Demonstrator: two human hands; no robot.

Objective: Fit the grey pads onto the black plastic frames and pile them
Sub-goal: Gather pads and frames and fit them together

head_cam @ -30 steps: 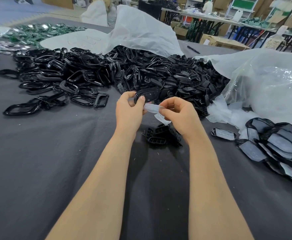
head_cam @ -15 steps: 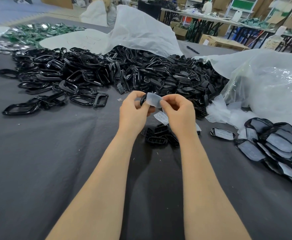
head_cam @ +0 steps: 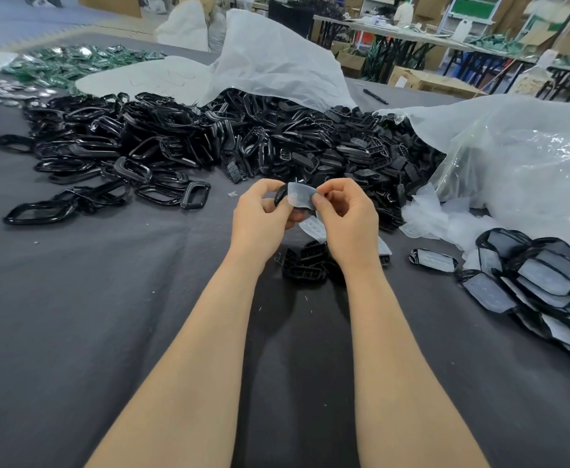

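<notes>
1. Both hands are closed on work, raised just above the grey table cloth (head_cam: 107,298). The left hand (head_cam: 260,214) curls its fingers round one end of a black frame (head_cam: 280,197). The right hand (head_cam: 351,224) pinches a grey pad (head_cam: 300,195) by its near edge between thumb and forefinger.
2. The pad lies against the frame's upper face with its free end bowed. It looks only partly seated.
3. A second pad (head_cam: 312,228) hangs below the right hand. It may be tucked under the lower fingers, though the palm hides how it is held.
4. Handling, as a judgement: the pad is thin, translucent and floppy, probably soft silicone, very light and a little tacky. It will fold if pushed from the middle, so it is best pinched at a corner or edge and pressed in along the rim bit by bit.
5. The frame looks rigid, glossy and light. Gripping it by its side rails keeps the opening free for the pad. Its smooth surface could slip if held only by the fingertips.
6. Supplies: a heap of bare frames (head_cam: 276,146) lies beyond the hands, and loose pads (head_cam: 425,217) spill from a plastic bag (head_cam: 513,163) on the right.
7. The finished pile (head_cam: 540,282) sits to the right, near the bag.
</notes>
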